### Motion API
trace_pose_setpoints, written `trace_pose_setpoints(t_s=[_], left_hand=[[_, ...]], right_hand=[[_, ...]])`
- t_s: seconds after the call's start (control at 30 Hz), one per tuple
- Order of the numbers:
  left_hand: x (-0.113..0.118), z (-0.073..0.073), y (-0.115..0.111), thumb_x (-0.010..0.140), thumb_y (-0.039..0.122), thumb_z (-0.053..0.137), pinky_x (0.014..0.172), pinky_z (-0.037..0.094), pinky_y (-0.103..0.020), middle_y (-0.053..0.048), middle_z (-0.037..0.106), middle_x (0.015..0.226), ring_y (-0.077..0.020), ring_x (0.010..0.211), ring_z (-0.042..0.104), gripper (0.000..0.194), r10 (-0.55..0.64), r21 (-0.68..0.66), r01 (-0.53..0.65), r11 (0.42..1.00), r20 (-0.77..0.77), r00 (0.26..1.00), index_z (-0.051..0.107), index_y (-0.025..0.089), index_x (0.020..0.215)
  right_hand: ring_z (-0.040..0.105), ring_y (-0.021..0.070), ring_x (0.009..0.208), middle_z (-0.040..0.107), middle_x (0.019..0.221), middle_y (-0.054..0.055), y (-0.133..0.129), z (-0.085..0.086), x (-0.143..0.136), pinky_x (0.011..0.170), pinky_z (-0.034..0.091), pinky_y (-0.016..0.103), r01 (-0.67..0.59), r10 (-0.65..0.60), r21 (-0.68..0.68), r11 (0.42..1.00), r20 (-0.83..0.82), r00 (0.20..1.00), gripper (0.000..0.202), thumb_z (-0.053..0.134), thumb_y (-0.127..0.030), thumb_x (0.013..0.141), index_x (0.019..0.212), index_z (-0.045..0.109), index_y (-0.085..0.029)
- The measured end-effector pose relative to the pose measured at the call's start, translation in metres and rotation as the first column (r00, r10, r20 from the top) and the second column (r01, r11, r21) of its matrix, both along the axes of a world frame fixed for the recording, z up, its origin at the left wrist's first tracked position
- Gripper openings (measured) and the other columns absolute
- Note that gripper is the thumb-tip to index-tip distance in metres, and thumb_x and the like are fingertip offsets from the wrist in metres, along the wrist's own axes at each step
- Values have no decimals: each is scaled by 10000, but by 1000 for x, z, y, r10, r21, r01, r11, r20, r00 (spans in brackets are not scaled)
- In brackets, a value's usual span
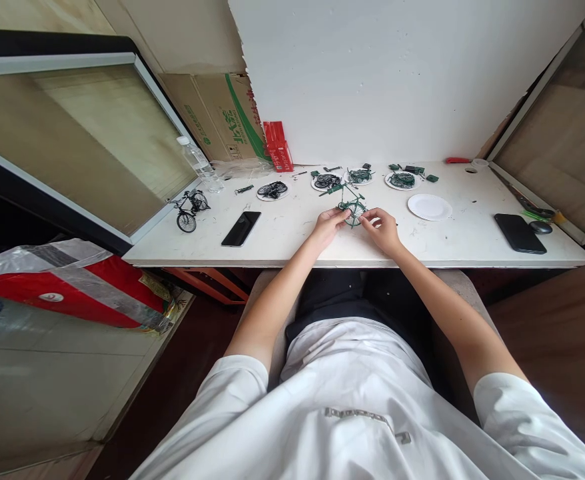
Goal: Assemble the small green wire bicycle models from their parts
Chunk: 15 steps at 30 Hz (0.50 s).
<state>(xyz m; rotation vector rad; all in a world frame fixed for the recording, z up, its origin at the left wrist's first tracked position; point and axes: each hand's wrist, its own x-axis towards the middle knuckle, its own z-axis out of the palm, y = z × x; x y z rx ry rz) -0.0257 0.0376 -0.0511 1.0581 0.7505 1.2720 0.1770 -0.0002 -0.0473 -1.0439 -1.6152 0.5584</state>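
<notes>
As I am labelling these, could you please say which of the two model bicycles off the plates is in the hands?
The green bicycle, its wheel between the left hand and right hand; the black bicycle stands at the left of the table.

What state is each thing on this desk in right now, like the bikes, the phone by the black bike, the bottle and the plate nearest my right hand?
Green model bicycle: held in both hands, left and right.
Black model bicycle: standing on its wheels.
Phone: lying flat, screen dark.
Bottle: cap on.
Nearest plate: lying flat.
Red box: upright.
</notes>
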Motion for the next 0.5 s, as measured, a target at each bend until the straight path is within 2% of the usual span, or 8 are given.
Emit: trace_pose_setpoints(t_s=[0.2,0.37,0.5], left_hand=[[-5,-4,4,797,440,976,871,599,-292,-99,813,1072,-180,980,773,380,-75,-28,77,997,60,995,784,165,976],[-5,-5,6,784,431,999,869,592,-286,-84,812,1065,-161,937,772,416,-120,-52,129,990,140,983,773,173,1018],[-2,-4,3,818,441,978,883,593,-310,-102,823,1138,-180,961,791,415,-126,-56,133,990,115,985,765,185,1066]], right_hand=[[725,259,944,811,1061,82,3,-3,0,782,592,404,3,-3,14,1000,5,1000,432,742,-704,953,998,774,-275],[715,266,967,803,1067,90,0,-3,-2,793,585,412,-20,19,27,999,24,1000,412,739,-684,962,995,773,-274],[705,272,979,801,1086,95,0,-4,-2,793,586,421,2,-3,16,1000,37,999,418,727,-693,964,1003,773,-279]])
